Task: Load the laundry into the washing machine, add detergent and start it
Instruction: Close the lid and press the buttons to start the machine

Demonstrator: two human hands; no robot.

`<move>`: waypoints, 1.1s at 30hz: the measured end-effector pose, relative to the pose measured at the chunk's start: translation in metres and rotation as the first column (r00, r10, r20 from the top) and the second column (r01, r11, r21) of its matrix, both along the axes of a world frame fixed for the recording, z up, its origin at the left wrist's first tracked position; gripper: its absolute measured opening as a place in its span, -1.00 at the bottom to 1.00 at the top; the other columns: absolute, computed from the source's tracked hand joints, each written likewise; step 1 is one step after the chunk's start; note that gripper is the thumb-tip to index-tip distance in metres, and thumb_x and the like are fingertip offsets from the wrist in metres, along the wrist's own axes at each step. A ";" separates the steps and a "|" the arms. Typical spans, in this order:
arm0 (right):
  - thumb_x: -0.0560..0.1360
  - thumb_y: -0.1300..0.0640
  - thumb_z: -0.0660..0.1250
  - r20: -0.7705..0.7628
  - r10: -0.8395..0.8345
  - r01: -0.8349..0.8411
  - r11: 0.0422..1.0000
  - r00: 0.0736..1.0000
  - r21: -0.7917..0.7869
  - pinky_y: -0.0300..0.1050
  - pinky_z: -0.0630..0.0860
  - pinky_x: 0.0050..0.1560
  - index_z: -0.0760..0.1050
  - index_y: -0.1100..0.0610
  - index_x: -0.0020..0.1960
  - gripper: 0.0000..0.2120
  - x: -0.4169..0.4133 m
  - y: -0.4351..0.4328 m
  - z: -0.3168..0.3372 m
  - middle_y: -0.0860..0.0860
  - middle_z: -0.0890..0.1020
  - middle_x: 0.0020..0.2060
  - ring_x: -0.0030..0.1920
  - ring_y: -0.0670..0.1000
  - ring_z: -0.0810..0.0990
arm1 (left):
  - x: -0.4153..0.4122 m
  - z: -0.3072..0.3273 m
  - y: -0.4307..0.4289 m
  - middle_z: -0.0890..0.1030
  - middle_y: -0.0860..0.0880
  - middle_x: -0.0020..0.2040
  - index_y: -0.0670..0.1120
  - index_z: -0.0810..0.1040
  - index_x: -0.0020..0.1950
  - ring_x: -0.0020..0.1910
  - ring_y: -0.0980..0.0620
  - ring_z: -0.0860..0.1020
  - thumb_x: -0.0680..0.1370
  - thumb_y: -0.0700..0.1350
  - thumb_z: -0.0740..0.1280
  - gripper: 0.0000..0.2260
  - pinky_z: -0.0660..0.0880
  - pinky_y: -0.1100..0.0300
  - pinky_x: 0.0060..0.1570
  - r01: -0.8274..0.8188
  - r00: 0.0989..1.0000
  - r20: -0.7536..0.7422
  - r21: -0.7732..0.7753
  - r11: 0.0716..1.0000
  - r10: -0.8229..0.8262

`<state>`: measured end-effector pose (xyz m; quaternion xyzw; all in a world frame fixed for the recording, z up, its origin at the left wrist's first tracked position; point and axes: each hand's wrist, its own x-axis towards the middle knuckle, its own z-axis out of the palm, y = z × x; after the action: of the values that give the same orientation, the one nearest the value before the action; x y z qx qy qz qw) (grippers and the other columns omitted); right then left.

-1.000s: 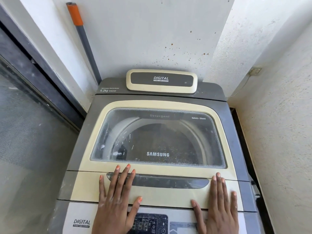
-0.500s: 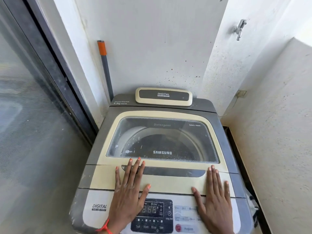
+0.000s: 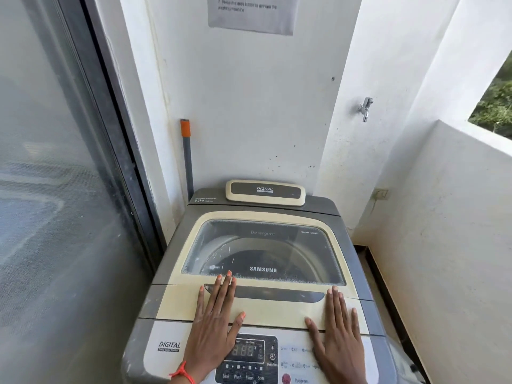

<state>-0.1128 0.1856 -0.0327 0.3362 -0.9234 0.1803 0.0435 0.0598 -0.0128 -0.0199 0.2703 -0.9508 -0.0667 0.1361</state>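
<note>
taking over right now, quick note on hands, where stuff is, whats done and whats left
Left hand: open, flat on the lid.
Right hand: open, flat on the lid too.
Lid is shut; something dark shows in the drum through it, hard to tell what. No detergent in view.
Done: unclear from here.
Left: confirm load and detergent, then start at the panel.

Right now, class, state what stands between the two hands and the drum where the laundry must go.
The closed lid covers the drum; the left hand and right hand rest flat on its front panel.
</note>
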 end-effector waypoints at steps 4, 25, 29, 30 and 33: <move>0.53 -0.29 -0.17 -0.022 0.011 -0.012 1.000 1.000 -0.018 -0.15 -0.20 0.46 -0.05 0.11 0.52 -0.30 -0.002 0.001 0.002 -0.07 0.03 0.52 0.50 -0.16 -0.17 | -0.001 -0.001 0.002 0.06 -0.03 0.55 -0.13 0.05 0.53 0.52 0.02 0.02 0.60 0.19 -0.12 -0.41 -0.09 -0.01 0.45 -0.014 1.000 -0.017 -0.044 0.999 0.013; 0.51 -0.32 -0.20 -0.068 0.041 -0.046 0.997 0.997 -0.063 -0.25 -0.30 0.44 -0.04 0.14 0.52 -0.26 0.000 0.003 -0.001 -0.01 0.05 0.50 0.48 -0.19 -0.20 | -0.001 -0.003 -0.001 0.13 -0.04 0.53 -0.11 0.09 0.53 0.51 0.03 0.01 0.59 0.19 -0.17 -0.41 -0.14 0.04 0.45 -0.042 0.999 0.020 -0.026 0.999 0.043; 0.51 -0.33 -0.19 -0.043 0.034 -0.037 0.998 0.998 -0.056 -0.28 -0.32 0.43 0.02 0.15 0.51 -0.25 0.000 0.001 -0.001 -0.01 0.08 0.49 0.47 -0.21 -0.24 | -0.002 -0.004 -0.001 0.12 -0.04 0.53 -0.13 0.11 0.52 0.51 0.02 0.03 0.60 0.19 -0.18 -0.40 -0.12 0.03 0.45 -0.034 0.999 0.012 -0.023 0.999 0.035; 0.51 -0.34 -0.20 -0.042 0.031 -0.034 0.998 0.999 -0.061 -0.29 -0.33 0.43 0.02 0.15 0.51 -0.24 0.001 0.001 0.000 -0.01 0.07 0.49 0.47 -0.21 -0.24 | -0.002 -0.004 -0.001 0.08 -0.03 0.54 -0.12 0.10 0.53 0.51 0.03 0.02 0.59 0.19 -0.18 -0.40 -0.13 0.02 0.45 -0.036 0.999 0.017 -0.018 0.999 0.036; 0.52 -0.32 -0.18 -0.055 0.038 -0.041 0.998 0.998 -0.055 -0.27 -0.27 0.44 0.03 0.15 0.50 -0.27 0.007 -0.005 0.002 0.01 0.12 0.49 0.48 -0.19 -0.23 | -0.007 -0.002 0.005 0.07 -0.01 0.55 -0.13 0.08 0.53 0.51 0.05 0.00 0.59 0.20 -0.14 -0.40 -0.17 0.01 0.44 -0.078 0.997 -0.015 -0.023 0.997 0.077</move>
<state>-0.1062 0.1805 -0.0310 0.3579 -0.9095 0.1978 0.0742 0.0530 -0.0080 -0.0218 0.3049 -0.9393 -0.0519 0.1485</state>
